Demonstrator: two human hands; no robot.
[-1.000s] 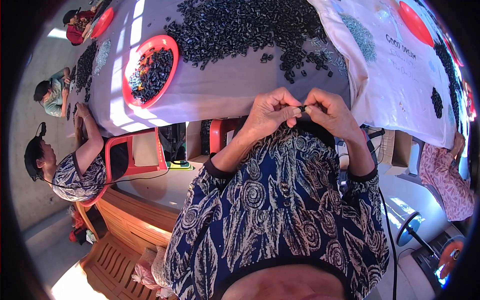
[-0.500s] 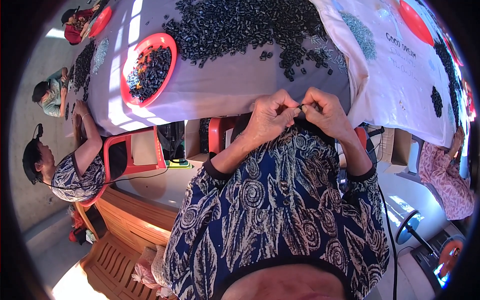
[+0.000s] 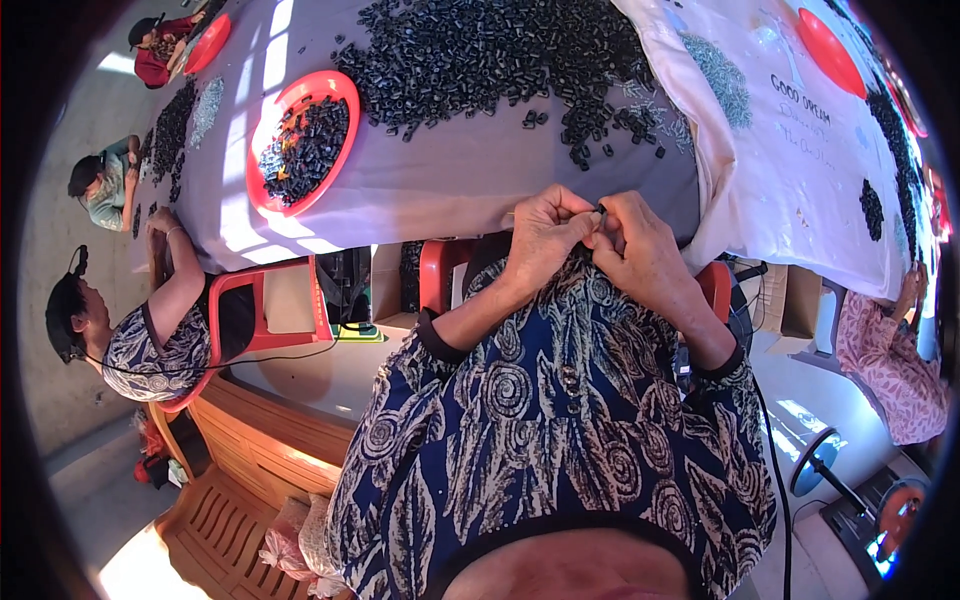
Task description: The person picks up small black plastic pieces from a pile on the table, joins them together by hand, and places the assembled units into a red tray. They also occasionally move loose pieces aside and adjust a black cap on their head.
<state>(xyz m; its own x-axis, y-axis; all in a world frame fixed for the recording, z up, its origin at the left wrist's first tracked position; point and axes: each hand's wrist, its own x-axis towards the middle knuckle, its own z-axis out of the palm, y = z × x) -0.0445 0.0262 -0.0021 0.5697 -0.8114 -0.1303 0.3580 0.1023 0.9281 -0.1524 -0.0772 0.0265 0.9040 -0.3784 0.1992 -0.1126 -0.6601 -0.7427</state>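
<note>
Close to my body, by the table's near edge, both hands meet at the fingertips. My left hand (image 3: pixel 545 238) is closed in a pinch, and my right hand (image 3: pixel 640 248) pinches from the other side. Between their fingertips is a small black piece (image 3: pixel 600 210), mostly covered by the fingers; its exact kind is too small to make out. Beyond my hands lies a large heap of small black tube-like plastic pieces (image 3: pixel 480 60). Small silvery, thin pieces (image 3: pixel 672 128) are scattered at its right edge.
A red plate (image 3: pixel 349 140) holding more black pieces stands on the grey-covered table (image 3: pixel 430 165) at left. To the right, a white cloth (image 3: pixel 790 190) bears a silvery pile (image 3: pixel 722 82) and another red plate (image 3: pixel 832 55). Several people work around; a red chair (image 3: pixel 265 300) stands at left.
My right hand has turned and moved slightly left and down, its fingers closing in nearer to my left hand. The small black piece stays between the fingertips.
</note>
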